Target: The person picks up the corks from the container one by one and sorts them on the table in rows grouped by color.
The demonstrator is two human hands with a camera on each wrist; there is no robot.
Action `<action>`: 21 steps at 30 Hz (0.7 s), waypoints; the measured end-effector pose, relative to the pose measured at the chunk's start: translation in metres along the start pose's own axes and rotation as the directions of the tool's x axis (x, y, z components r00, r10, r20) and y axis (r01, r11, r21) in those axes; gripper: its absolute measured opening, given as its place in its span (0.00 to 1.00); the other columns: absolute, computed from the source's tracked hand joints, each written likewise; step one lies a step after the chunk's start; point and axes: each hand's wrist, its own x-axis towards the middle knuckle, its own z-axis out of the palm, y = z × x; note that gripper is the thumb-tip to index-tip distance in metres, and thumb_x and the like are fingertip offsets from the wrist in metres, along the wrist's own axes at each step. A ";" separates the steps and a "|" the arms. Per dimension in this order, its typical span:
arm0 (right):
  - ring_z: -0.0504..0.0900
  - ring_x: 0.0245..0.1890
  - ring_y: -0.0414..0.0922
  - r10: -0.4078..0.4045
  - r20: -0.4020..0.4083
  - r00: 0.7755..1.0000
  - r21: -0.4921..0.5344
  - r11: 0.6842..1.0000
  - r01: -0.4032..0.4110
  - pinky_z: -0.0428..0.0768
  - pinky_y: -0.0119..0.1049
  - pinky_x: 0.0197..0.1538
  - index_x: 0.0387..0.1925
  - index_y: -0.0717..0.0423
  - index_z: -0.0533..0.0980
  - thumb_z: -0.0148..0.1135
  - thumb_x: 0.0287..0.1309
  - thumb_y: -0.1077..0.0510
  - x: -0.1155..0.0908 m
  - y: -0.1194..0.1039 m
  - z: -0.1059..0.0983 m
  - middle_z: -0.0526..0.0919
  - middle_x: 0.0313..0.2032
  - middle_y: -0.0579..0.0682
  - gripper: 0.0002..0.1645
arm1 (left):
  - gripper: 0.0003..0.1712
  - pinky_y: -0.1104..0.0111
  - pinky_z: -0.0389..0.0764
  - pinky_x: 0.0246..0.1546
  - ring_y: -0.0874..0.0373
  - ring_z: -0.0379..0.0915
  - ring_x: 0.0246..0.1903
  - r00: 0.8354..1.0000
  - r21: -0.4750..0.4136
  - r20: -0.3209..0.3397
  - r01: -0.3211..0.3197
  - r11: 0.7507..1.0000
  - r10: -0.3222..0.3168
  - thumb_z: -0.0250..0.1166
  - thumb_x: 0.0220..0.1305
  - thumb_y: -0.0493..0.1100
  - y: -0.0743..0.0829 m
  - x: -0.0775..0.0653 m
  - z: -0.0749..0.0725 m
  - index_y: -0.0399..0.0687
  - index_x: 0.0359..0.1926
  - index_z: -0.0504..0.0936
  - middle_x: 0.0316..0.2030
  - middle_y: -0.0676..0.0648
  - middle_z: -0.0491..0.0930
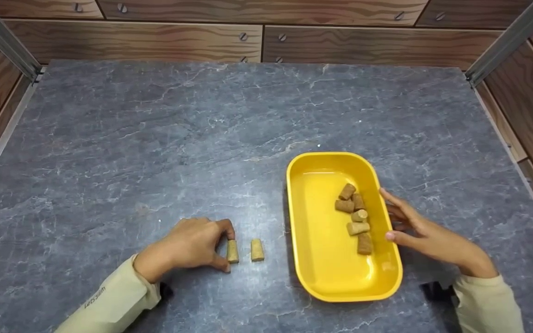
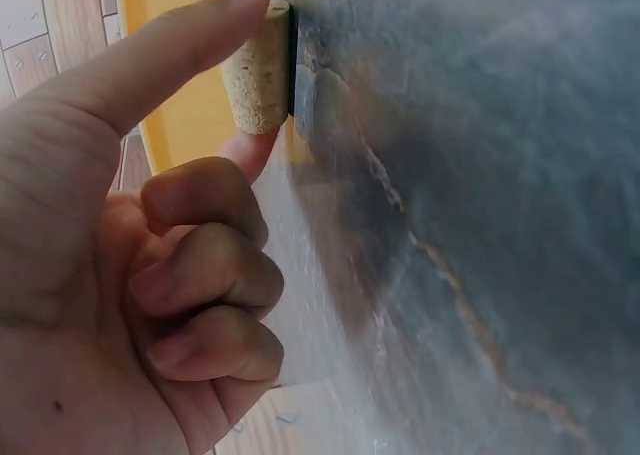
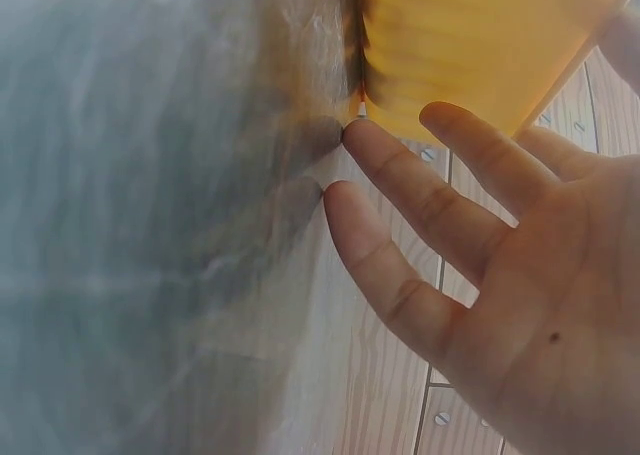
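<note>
Between thumb and index finger, my left hand [image 1: 192,243] pinches a small tapered cork [image 1: 232,251] end to end, low over the table. In the left wrist view that cork [image 2: 258,75] has a speckled tan side, and the other fingers curl into the palm. A second pale cork [image 1: 257,250] lies just right of it. My right hand [image 1: 426,233] touches the right side of a yellow tub [image 1: 317,296], thumb at the rim, fingers fairly straight and spread. Inside the tub lie several corks [image 1: 358,228], some darker brown, some pale.
The grey marbled table [image 1: 178,138] stretches away beyond the hands. Wood-patterned panels [image 1: 155,41] stand along the back and both sides, with metal posts [image 1: 509,44] at the rear corners.
</note>
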 end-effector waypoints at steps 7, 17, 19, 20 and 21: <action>0.63 0.60 0.17 0.013 -0.016 1.000 -0.007 1.000 -0.013 0.70 0.21 0.56 0.76 0.43 0.35 0.50 0.70 0.60 0.000 0.000 0.001 0.49 0.71 0.72 0.46 | 0.33 0.68 0.65 0.21 0.63 0.62 0.19 0.997 -0.039 -0.065 -0.039 0.998 0.036 0.77 0.42 0.59 0.007 -0.006 -0.015 0.55 0.49 0.78 0.20 0.55 0.73; 0.62 0.61 0.18 -0.016 -0.040 0.999 -0.034 0.999 0.015 0.70 0.21 0.57 0.76 0.44 0.36 0.51 0.70 0.60 0.000 0.002 0.002 0.51 0.71 0.71 0.46 | 0.33 0.74 0.62 0.23 0.69 0.58 0.19 0.939 -0.106 -0.257 -0.261 0.959 0.227 0.73 0.49 0.60 0.040 0.003 -0.036 0.58 0.56 0.76 0.21 0.60 0.72; 0.62 0.61 0.18 -0.026 -0.047 0.999 -0.035 0.999 0.024 0.70 0.21 0.57 0.76 0.45 0.37 0.51 0.69 0.61 0.001 0.003 0.003 0.51 0.71 0.70 0.46 | 0.33 0.74 0.62 0.24 0.69 0.58 0.20 0.925 -0.120 -0.282 -0.296 0.948 0.253 0.74 0.48 0.60 0.048 0.009 -0.036 0.57 0.56 0.76 0.21 0.61 0.70; 0.62 0.62 0.18 -0.027 -0.049 0.998 -0.034 0.999 0.026 0.70 0.21 0.57 0.76 0.45 0.37 0.52 0.69 0.61 0.001 0.003 0.003 0.50 0.72 0.70 0.46 | 0.33 0.74 0.62 0.24 0.68 0.58 0.20 0.919 -0.131 -0.292 -0.314 0.940 0.266 0.74 0.48 0.59 0.052 0.012 -0.036 0.57 0.55 0.77 0.21 0.61 0.69; 0.61 0.62 0.18 -0.029 -0.049 0.998 -0.033 0.999 0.027 0.70 0.21 0.58 0.76 0.45 0.37 0.52 0.69 0.61 0.001 0.003 0.003 0.50 0.72 0.70 0.46 | 0.33 0.74 0.61 0.24 0.68 0.57 0.20 0.913 -0.145 -0.302 -0.330 0.933 0.276 0.74 0.48 0.59 0.056 0.015 -0.035 0.56 0.55 0.77 0.21 0.61 0.69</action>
